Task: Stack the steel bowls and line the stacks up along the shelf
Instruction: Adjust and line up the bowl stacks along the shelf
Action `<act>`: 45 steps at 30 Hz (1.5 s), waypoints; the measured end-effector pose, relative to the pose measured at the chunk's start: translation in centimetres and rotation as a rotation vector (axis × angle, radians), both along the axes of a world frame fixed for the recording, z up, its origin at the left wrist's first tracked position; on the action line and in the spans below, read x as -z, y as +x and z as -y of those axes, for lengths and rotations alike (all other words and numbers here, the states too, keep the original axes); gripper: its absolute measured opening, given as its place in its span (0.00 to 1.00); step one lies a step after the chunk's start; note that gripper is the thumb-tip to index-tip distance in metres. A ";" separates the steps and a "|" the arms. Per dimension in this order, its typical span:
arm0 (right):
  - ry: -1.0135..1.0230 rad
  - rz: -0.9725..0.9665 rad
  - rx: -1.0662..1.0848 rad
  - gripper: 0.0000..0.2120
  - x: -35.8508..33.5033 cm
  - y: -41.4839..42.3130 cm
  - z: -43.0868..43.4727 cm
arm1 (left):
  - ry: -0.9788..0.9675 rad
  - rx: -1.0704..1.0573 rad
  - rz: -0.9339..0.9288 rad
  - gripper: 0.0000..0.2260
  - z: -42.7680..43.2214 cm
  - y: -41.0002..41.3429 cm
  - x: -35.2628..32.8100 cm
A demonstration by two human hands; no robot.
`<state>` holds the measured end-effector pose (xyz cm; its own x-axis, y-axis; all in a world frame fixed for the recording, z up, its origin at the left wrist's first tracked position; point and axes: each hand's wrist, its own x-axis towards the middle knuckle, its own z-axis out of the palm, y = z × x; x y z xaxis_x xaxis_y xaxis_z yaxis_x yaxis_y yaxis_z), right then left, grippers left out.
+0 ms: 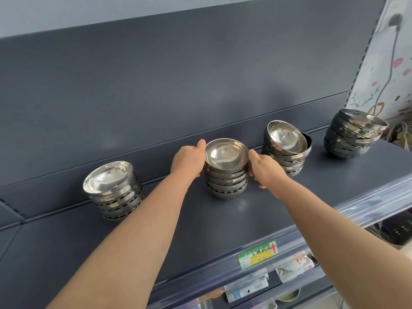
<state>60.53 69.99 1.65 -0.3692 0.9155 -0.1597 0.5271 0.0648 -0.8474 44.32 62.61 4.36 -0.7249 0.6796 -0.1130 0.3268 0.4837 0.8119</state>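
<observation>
Several stacks of steel bowls stand on a dark grey shelf (256,215). The middle stack (226,172) is held from both sides: my left hand (189,160) cups its left side and my right hand (266,170) cups its right side, fingers curled round the bowls. A neat stack (113,190) stands at the left. To the right is an uneven stack (286,148) whose top bowl sits tilted. The far right stack (354,134) leans, its upper bowls shifted to the right.
The shelf's grey back panel (178,85) rises right behind the stacks. A clear price rail with a green and yellow label (258,254) runs along the front edge. Packaged goods (294,267) lie on the shelf below. A patterned wall (383,70) is at the right.
</observation>
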 end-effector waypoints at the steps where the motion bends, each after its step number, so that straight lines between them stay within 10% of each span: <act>1: -0.010 -0.005 -0.001 0.24 0.0 0.1 0.1 | -0.001 0.025 0.171 0.23 0.1 0.0 0.2; 4: -0.053 -0.048 -0.027 0.23 0.2 0.1 0.5 | -0.004 0.114 0.500 0.26 0.5 0.4 0.8; 14: 0.006 -0.044 -0.079 0.24 -0.4 -0.3 1.1 | 0.077 0.070 0.476 0.19 0.9 1.1 2.3; 29: 0.111 -0.056 -0.031 0.20 -0.6 -0.2 1.1 | 0.021 -0.052 0.011 0.13 -0.8 0.4 1.4; 45: 0.170 0.013 -0.028 0.21 -1.2 -0.6 1.3 | -0.038 -0.076 -0.016 0.04 -1.3 0.2 0.5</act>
<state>59.93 68.73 2.80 -0.3936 0.9193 -0.0085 0.5336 0.2210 -0.8164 44.50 63.90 3.84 -0.7763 0.6177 -0.1258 0.3005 0.5380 0.7875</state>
